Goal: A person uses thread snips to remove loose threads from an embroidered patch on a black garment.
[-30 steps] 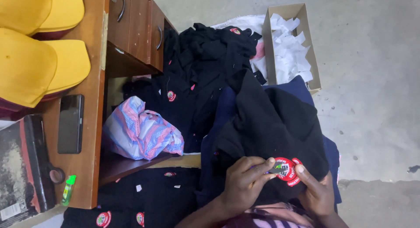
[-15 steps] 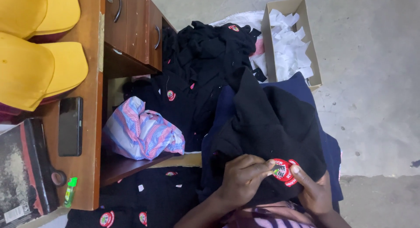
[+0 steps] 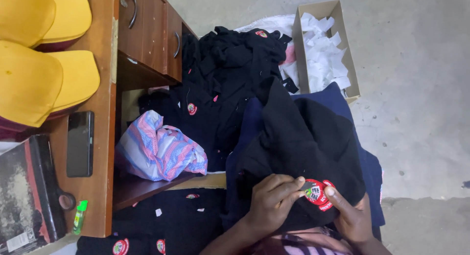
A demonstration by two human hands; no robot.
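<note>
A black garment (image 3: 303,137) lies across my lap over dark blue cloth (image 3: 364,162). On it sits a round red badge (image 3: 319,194). My left hand (image 3: 271,201) pinches the badge's left edge with thumb and fingers. My right hand (image 3: 350,216) presses a fingertip on the badge's right edge and holds the fabric under it.
A heap of black garments with badges (image 3: 225,69) lies on the floor beside a cardboard box of white paper scraps (image 3: 323,44). A wooden desk (image 3: 105,118) at left holds yellow caps (image 3: 44,74), a phone (image 3: 80,143), a dark box (image 3: 27,191) and a green lighter (image 3: 79,216). A striped bag (image 3: 159,150) rests on its shelf.
Both hands stay on the badge; the fingers have shifted slightly on it. The view has barely moved.
</note>
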